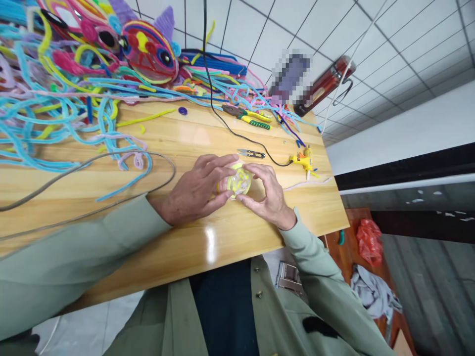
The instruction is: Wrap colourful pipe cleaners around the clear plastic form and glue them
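Both hands are round a small see-through, round plastic piece (240,182) with yellow and pale pink strips on it, held low over the wooden table (237,227). My left hand (202,188) grips its left side, the fingers curled over the top and the thumb at the near edge. From the right, my right hand (267,194) pinches its rim between thumb and fingers. The piece's left part is hidden under my left fingers. Just beyond the hands lie small thread snips (251,154).
A yellow glue gun (303,160) stands to the right, its black cord crossing the table. Pliers (247,117) lie farther back. Fuzzy pipe cleaners (74,118) heap at the left, beside colourful mask-like figures (148,52). A red-brown flask (326,85) stands at the back right.
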Motion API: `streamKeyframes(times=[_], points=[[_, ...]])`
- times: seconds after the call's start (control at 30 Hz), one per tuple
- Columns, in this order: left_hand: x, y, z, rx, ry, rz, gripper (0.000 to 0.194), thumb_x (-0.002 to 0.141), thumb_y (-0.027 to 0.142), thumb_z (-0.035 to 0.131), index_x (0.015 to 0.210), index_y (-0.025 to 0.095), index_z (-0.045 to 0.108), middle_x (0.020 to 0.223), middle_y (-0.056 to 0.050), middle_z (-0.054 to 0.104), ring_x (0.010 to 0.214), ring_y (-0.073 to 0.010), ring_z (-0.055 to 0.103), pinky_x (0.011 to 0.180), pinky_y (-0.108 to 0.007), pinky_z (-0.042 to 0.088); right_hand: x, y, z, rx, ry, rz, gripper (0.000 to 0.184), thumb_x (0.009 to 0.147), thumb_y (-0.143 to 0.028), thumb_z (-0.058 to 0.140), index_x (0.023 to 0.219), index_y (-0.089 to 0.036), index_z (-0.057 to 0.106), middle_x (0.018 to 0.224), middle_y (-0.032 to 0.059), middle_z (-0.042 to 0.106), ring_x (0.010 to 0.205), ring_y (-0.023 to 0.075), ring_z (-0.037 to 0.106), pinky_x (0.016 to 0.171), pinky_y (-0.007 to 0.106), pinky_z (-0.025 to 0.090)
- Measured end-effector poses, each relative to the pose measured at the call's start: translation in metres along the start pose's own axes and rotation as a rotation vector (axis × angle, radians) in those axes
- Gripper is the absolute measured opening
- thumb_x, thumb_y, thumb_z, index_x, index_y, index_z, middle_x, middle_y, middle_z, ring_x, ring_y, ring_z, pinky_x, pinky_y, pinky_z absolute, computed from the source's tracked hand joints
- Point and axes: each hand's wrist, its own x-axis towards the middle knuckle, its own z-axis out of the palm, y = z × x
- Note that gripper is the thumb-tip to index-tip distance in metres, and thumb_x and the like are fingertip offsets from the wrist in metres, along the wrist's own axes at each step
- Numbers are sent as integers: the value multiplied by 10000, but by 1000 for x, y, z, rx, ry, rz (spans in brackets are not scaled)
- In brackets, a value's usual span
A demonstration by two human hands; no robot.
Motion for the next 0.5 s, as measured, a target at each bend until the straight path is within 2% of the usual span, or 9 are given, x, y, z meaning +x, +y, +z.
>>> streamKeyframes(times=[0.13, 0.33, 0.4, 0.5], points=[[2, -3, -3, 96, -16, 67, 323, 1120, 377, 654, 1401, 268, 538, 1578, -132, 668, 1367, -317, 667, 1167, -549, 536, -1, 2, -1, 26, 15, -4, 716, 1009, -405, 820, 1631, -280, 489, 1472, 163, 746, 1367, 346, 707, 1081, 588, 654], [5, -3, -4, 119, 25, 111, 443, 1085, 400, 701, 1461, 258, 515, 1439, -148, 702, 1264, -328, 677, 1067, -521, 565, 3, 5, -4, 80, -28, -48, 691, 1020, -388, 813, 1626, -281, 497, 1475, 159, 746, 1380, 324, 704, 1076, 566, 660], [4, -4, -3, 126, 24, 105, 449, 1071, 385, 711, 1458, 267, 516, 1443, -152, 690, 1282, -339, 669, 1093, -549, 572, 4, 5, -5, 102, -35, -53, 697, 1022, -389, 814, 1633, -283, 495, 1489, 158, 740, 1379, 321, 702, 1087, 565, 656], [2, -4, 0, 68, 21, 97, 507, 1047, 322, 728, 1492, 291, 487, 1546, -164, 635, 1444, -352, 617, 1213, -608, 544, 2, 5, -6, 113, -47, -53, 709, 1022, -398, 816, 1640, -294, 484, 1497, 152, 738, 1376, 319, 703, 1103, 572, 651]])
